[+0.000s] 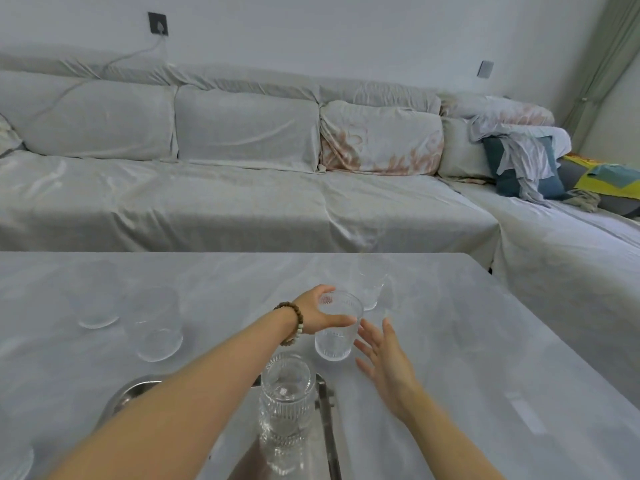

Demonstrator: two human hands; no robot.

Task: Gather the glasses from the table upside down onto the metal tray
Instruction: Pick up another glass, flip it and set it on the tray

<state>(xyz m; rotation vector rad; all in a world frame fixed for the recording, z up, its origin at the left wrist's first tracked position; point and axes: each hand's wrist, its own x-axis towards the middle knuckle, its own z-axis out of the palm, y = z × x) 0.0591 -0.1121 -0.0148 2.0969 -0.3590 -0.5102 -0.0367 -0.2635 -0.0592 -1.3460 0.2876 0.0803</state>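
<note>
- Left hand [317,311]: wrapped round the upper wall of a ribbed glass [337,329], thumb on the near side and fingers [325,289] curled behind; the side grip leaves the wrist free to turn the glass over.
- Ribbed glass: mouth up, beyond the far edge of the metal tray [131,393]; whether its base is touching the desk [467,323] or just lifted is hard to tell through the clear wall.
- Right hand [388,365]: spread flat and empty, fingertips just beside the held glass, probably placed to steady it or take it for the flip.
- Metal tray: nearest the person, so each glass makes a short trip; a stack of ribbed glasses [285,403] stands on it, seemingly upside down.
- Tall glass [370,284]: upright, just behind the held one, not yet gathered.
- Two wide glasses, [157,323] and [95,296]: on the desk to the left, well apart from both hands, awaiting collection.
- Sofa [242,174]: draped in pale cloth behind the desk.
</note>
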